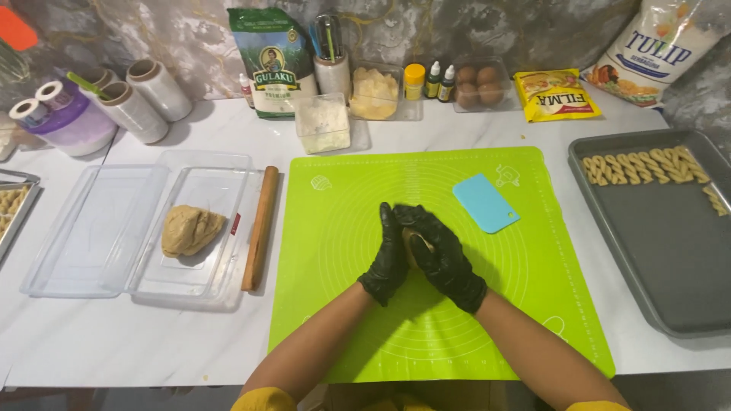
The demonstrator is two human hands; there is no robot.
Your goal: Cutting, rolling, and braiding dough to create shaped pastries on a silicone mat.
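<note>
Pressing together, both gloved hands' fingers close around a mostly hidden dough piece.

The gloved left hand and right hand hide most of a dough piece. The baking tray at the table's right edge is cut off; so is another tray at the left edge.

Rolling pin left of mat, tray right.
</note>
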